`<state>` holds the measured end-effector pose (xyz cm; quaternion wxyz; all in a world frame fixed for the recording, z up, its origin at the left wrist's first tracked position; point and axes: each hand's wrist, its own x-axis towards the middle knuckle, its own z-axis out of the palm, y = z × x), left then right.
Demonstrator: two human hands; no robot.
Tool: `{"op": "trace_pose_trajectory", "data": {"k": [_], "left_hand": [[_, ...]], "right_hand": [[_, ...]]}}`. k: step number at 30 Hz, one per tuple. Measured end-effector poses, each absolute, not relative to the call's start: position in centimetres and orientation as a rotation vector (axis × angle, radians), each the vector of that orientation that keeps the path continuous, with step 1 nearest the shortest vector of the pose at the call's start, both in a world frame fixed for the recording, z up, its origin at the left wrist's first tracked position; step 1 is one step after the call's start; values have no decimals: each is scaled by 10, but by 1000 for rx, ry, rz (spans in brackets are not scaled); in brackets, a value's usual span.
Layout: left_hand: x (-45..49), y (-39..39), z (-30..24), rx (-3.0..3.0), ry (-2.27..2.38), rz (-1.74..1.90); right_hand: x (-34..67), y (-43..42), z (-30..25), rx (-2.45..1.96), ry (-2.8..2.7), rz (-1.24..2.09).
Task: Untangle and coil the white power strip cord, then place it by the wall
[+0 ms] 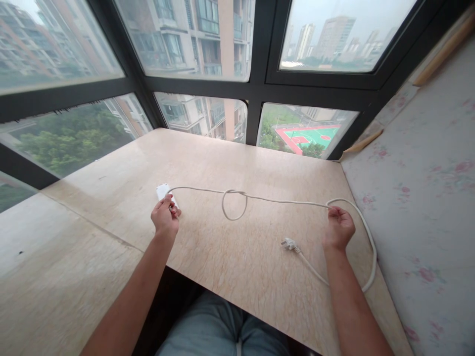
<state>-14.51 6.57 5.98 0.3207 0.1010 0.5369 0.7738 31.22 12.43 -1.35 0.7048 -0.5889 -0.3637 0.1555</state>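
A white power cord (282, 200) stretches between my hands, with one loose overhand loop near its middle. My left hand (166, 213) is closed in a pinch on the cord's left end, close to a white power strip (162, 190) that lies partly hidden behind the fingers. On the right, my right hand (339, 226) pinches the cord too. Past that hand the cord curves along the wall side and back under my forearm. It ends in a white plug (290, 244) with metal prongs, lying on the stone surface between my hands.
The marbled stone sill (222, 262) has a seam (96, 222) on the left. Dark window frames (200, 89) border its far and left sides, and a flower-papered wall (415, 222) its right. My legs (222, 326) are below the front edge.
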Motion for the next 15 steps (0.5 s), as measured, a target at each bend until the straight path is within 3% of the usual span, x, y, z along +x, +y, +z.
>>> {"op": "trace_pose_trajectory", "data": {"k": [6,15], "left_hand": [[-135,73,54,358,1378,1994],[-124,78,47,588,1382,1883]], "right_hand": [[323,123,-11,-1296,-814,293],[326,107,-5,-1398,-1389,293]]}}
